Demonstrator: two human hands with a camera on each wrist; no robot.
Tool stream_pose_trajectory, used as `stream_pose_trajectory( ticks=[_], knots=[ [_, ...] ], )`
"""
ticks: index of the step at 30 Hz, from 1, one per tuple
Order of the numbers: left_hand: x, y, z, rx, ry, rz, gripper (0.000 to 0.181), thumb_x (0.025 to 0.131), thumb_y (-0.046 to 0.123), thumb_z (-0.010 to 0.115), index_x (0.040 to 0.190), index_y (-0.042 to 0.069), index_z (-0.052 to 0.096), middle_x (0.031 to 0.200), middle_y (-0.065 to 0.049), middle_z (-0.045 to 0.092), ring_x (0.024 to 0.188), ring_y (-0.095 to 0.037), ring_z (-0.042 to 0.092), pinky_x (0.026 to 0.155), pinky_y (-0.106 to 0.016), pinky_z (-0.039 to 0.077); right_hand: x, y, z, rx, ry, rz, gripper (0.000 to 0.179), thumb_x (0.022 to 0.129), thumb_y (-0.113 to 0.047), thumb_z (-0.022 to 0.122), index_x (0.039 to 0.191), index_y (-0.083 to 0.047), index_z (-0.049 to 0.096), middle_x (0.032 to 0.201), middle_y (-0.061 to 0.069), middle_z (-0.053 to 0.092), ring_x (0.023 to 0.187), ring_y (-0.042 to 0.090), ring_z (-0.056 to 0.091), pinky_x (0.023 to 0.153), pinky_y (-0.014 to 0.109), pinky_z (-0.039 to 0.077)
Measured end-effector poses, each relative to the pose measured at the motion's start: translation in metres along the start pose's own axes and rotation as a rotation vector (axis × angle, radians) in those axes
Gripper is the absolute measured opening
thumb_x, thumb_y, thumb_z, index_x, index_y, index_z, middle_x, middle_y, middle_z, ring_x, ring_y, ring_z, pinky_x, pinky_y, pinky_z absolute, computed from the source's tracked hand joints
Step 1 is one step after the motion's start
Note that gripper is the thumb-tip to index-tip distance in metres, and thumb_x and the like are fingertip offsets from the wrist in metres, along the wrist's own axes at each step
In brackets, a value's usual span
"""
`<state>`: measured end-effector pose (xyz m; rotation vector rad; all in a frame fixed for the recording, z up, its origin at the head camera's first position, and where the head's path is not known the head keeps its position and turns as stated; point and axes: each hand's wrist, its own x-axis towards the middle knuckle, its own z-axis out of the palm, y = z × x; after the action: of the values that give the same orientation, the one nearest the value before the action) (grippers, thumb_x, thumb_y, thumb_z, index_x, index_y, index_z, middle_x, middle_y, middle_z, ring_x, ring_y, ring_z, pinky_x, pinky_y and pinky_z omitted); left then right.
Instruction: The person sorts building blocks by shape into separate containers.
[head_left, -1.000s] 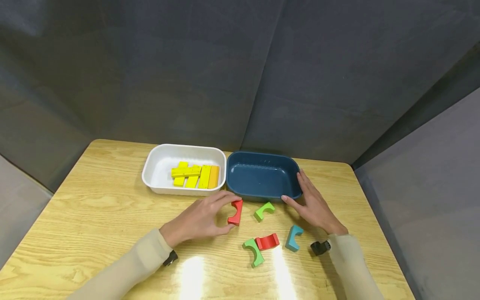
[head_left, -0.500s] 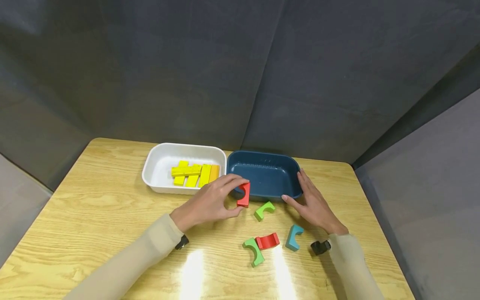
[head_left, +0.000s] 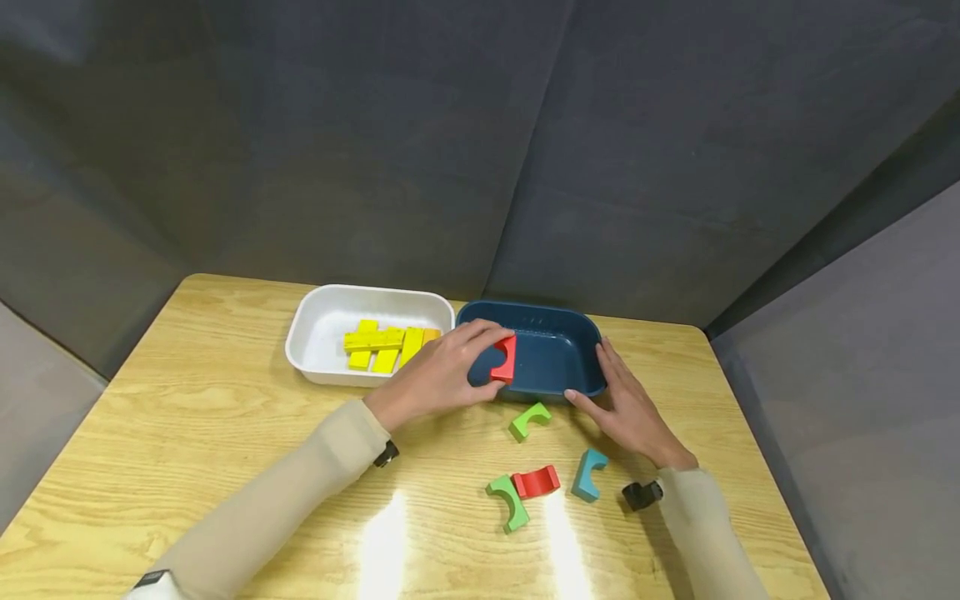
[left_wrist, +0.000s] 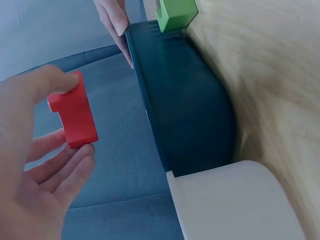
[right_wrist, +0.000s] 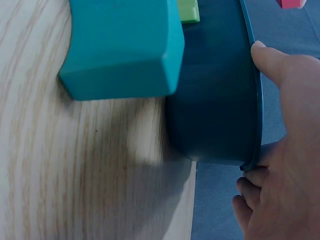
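My left hand [head_left: 435,371] pinches a red arch block [head_left: 510,365] between thumb and fingertips, over the left part of the dark blue bin [head_left: 555,358]. In the left wrist view the red block stands above the bin's rim, held by its two ends. My right hand [head_left: 633,417] rests against the bin's front right corner. Its thumb [right_wrist: 272,62] touches the front rim and its extended fingers lie along the right end. In front of the bin lie a light green arch block [head_left: 529,422], a second red one [head_left: 536,482], another green one [head_left: 510,503] and a blue one [head_left: 589,475].
A white bin [head_left: 318,377] stands against the dark blue bin's left side, with several yellow blocks [head_left: 372,340] inside. Both bins sit near the far edge of the wooden table [head_left: 187,417]. Dark cloth [head_left: 360,150] hangs behind.
My left hand has carried the red arch block up and to the right, from the table in front of the bins to over the dark blue bin. The right hand has stayed put.
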<state>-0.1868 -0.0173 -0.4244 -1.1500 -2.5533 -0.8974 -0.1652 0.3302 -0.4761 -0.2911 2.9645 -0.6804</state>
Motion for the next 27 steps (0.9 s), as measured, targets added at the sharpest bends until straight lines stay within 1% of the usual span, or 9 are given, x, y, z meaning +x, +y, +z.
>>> stream_pose_trajectory(
  ticks=[3, 7, 11, 16, 22, 27],
  knots=[
    [0.006, -0.002, 0.000, 0.001, -0.021, -0.023, 0.069, 0.092, 0.026, 0.084, 0.153, 0.011, 0.057, 0.149, -0.008, 0.059, 0.119, -0.023, 0.064, 0.092, -0.034, 0.063, 0.001, 0.000, 0.000, -0.002, 0.001, -0.002, 0.107, 0.102, -0.065, 0.061, 0.173, -0.008, 0.005, 0.181, 0.010, -0.002, 0.164, 0.046, 0.011, 0.125, 0.075, 0.017],
    [0.013, -0.004, 0.002, 0.007, -0.054, -0.076, 0.071, 0.092, 0.026, 0.083, 0.155, 0.012, 0.055, 0.152, -0.008, 0.057, 0.120, -0.023, 0.063, 0.093, -0.033, 0.063, 0.001, 0.001, 0.000, -0.005, -0.003, -0.007, 0.107, 0.102, -0.065, 0.062, 0.173, -0.008, 0.005, 0.181, 0.012, -0.001, 0.164, 0.046, 0.011, 0.125, 0.075, 0.018],
    [0.021, -0.006, 0.004, 0.019, -0.083, -0.122, 0.072, 0.093, 0.026, 0.083, 0.157, 0.013, 0.053, 0.154, -0.009, 0.056, 0.122, -0.024, 0.062, 0.094, -0.035, 0.063, 0.001, 0.001, 0.000, -0.003, -0.001, -0.011, 0.107, 0.102, -0.064, 0.062, 0.173, -0.009, 0.005, 0.181, 0.012, -0.001, 0.164, 0.046, 0.011, 0.125, 0.075, 0.018],
    [0.029, -0.011, 0.008, 0.044, -0.115, -0.165, 0.074, 0.093, 0.027, 0.083, 0.158, 0.014, 0.052, 0.155, -0.010, 0.055, 0.123, -0.025, 0.063, 0.096, -0.036, 0.063, 0.001, 0.002, 0.002, 0.000, -0.001, -0.016, 0.107, 0.102, -0.064, 0.062, 0.173, -0.009, 0.005, 0.181, 0.011, -0.001, 0.164, 0.045, 0.010, 0.125, 0.075, 0.018],
    [0.033, -0.019, 0.016, 0.051, -0.140, -0.189, 0.074, 0.093, 0.027, 0.084, 0.158, 0.012, 0.052, 0.154, -0.011, 0.056, 0.125, -0.026, 0.062, 0.099, -0.037, 0.062, 0.001, 0.002, 0.003, 0.003, -0.002, -0.017, 0.106, 0.102, -0.065, 0.061, 0.173, -0.009, 0.005, 0.181, 0.010, -0.001, 0.164, 0.046, 0.011, 0.124, 0.075, 0.018],
    [0.038, -0.023, 0.021, 0.053, -0.140, -0.180, 0.073, 0.094, 0.028, 0.083, 0.157, 0.011, 0.051, 0.152, -0.011, 0.056, 0.123, -0.025, 0.061, 0.099, -0.036, 0.061, 0.000, 0.004, 0.002, -0.001, -0.001, -0.019, 0.106, 0.103, -0.064, 0.061, 0.173, -0.008, 0.005, 0.181, 0.012, 0.000, 0.164, 0.046, 0.011, 0.125, 0.075, 0.018]
  ],
)
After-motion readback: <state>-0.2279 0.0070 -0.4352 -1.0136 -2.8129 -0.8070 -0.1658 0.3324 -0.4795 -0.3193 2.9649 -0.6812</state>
